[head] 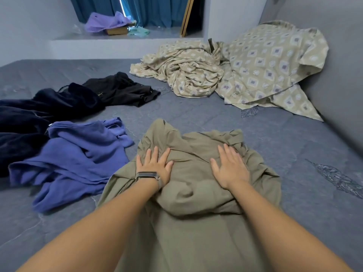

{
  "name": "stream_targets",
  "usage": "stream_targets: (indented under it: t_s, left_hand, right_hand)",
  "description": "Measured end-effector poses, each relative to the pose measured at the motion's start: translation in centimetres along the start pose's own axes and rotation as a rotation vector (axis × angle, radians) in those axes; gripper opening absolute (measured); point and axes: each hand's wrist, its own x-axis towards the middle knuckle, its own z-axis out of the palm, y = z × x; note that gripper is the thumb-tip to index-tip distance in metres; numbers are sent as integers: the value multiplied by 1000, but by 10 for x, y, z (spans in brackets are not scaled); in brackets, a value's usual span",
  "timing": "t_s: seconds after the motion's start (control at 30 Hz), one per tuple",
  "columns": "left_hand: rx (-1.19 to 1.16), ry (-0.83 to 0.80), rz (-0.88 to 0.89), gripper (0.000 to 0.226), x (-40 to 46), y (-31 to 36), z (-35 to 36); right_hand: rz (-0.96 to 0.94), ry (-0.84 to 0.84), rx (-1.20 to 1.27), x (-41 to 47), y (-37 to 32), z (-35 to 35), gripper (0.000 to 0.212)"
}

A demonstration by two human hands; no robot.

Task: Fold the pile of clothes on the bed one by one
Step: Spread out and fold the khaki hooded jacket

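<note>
On the grey bed (196, 112), both hands press flat on an olive garment (196, 193).
Left hand (155, 167), with a wrist band (149, 176), and right hand (229, 167) lie with fingers spread, gripping nothing. Blue garment (78, 160) at 9 o'clock, dark clothes (64, 103) at 10, patterned sheet (245, 69) at 1.

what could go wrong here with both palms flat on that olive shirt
1. The olive green cloth garment is bunched under the left hand and right hand; pressing may set creases in.
2. The crumpled blue-purple garment lies right beside it, so spreading a sleeve could snag it.
</note>
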Motion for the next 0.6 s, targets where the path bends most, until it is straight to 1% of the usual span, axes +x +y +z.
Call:
stream_targets:
  t_s: [0.07, 0.1, 0.17, 0.2, 0.23, 0.27, 0.3, 0.33, 0.37, 0.4, 0.43, 0.47, 0.5, 0.53, 0.6]
  left_hand:
    - [-11, 43, -7, 54, 2, -10, 9]
    - [4, 59, -4, 54, 1, -9, 12]
    - [23, 63, -17, 56, -1, -5, 14]
    - [33, 64, -32, 57, -3, -3, 14]
    - [38, 58, -51, 59, -7, 1, 12]
    - [24, 50, -52, 64, -15, 4, 8]
    - [-14, 44, -21, 72, -27, 7, 5]
    - [-59, 37, 52, 82, -45, 9, 3]
    - [-84, 62, 174, 91, -65, 8, 5]
    - [-43, 92, 317, 94, -86, 6, 11]
    - [27, 99, 420, 90, -106, 2, 20]
    - [81, 74, 458, 84, -121, -4, 26]
    - [111, 56, 435, 75, -134, -11, 29]
    - [126, 25, 400, 66, -146, -14, 27]
    - [131, -24, 383, 57, -171, -10, 17]
  right_hand:
    - [24, 97, -26, -1, 6, 7, 67]
    - [28, 118, -28, -1, 4, 9, 67]
    - [31, 107, -14, -3, 1, 9, 71]
    - [17, 90, 5, -7, 1, 5, 78]
    - [-40, 84, 24, -14, 1, -1, 87]
    - [-138, 82, 62, -26, 0, -7, 94]
    - [-275, 56, 95, -45, -2, -13, 95]
    - [-419, 7, 99, -70, -6, -16, 86]
    - [-533, -35, 67, -96, -8, -14, 74]
    - [-593, -16, 24, -123, -9, -9, 68]
    - [-620, 1, -10, -146, -8, -7, 64]
    - [-578, -37, 10, -166, -4, -8, 58]
    - [-555, -34, 62, -181, 2, -8, 55]
    - [-507, -48, 62, -193, 10, -7, 54]
    - [-424, -95, 95, -219, 16, -9, 54]
